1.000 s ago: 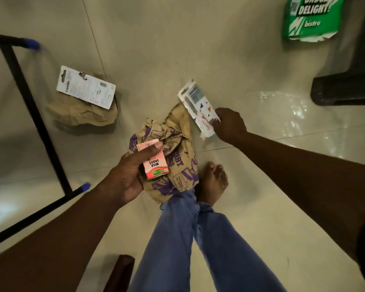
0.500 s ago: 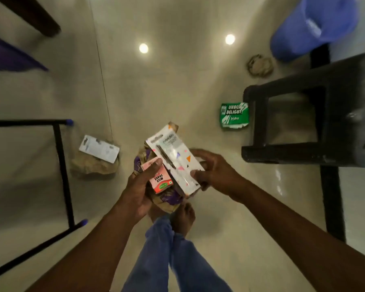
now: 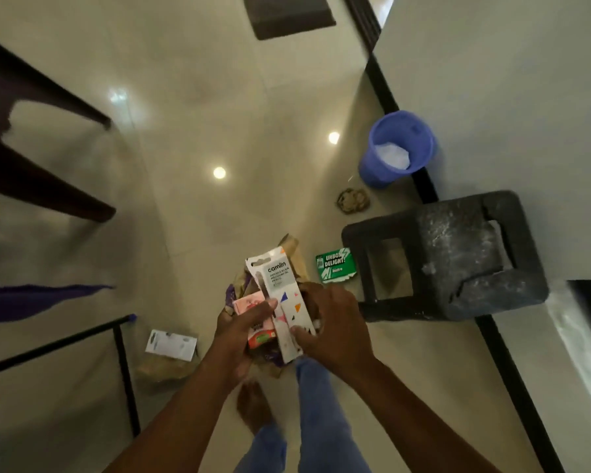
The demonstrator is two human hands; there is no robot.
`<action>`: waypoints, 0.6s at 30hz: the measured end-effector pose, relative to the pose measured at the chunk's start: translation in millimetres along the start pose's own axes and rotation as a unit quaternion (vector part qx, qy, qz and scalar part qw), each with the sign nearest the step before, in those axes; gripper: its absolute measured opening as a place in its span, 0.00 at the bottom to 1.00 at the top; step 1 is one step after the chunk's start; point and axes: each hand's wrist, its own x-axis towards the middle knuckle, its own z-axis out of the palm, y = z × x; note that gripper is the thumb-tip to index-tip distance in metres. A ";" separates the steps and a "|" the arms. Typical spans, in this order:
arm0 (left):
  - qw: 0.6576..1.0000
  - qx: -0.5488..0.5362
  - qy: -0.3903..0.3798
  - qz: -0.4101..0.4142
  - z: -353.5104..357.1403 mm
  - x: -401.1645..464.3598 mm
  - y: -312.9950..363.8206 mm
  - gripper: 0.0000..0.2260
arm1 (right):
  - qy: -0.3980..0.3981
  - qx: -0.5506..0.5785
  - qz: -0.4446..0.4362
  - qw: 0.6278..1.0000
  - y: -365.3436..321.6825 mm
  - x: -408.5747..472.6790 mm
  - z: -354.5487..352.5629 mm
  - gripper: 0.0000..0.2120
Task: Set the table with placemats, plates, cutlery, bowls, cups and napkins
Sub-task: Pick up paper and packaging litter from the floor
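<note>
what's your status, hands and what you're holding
Left hand grips milkshake carton and paper bag. Right hand pinches pen pack. No tableware visible.

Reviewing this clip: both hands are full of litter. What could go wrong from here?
The left hand pinches a carton over a crumpled bag while the right hand adds the pen pack; the loose stack could slip. The bare foot might step on the second pack on the floor.

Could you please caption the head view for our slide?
Both hands gather a pencil pack, carton and paper bag.
</note>
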 end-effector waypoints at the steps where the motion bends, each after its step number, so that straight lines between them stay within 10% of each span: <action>1: 1.000 0.012 -0.010 -0.007 -3.0 -3.8 -0.7 0.26 | 0.011 0.046 -0.003 0.999 -2.0 -5.7 1.5 0.35; 9: 0.991 0.052 -0.120 -0.016 103.5 14.4 87.6 0.16 | -0.061 0.577 0.151 0.800 21.5 74.2 -125.0 0.36; 18: 0.981 0.093 -0.163 0.055 231.1 74.2 153.3 0.20 | 0.020 0.689 0.157 0.708 74.6 170.3 -174.2 0.29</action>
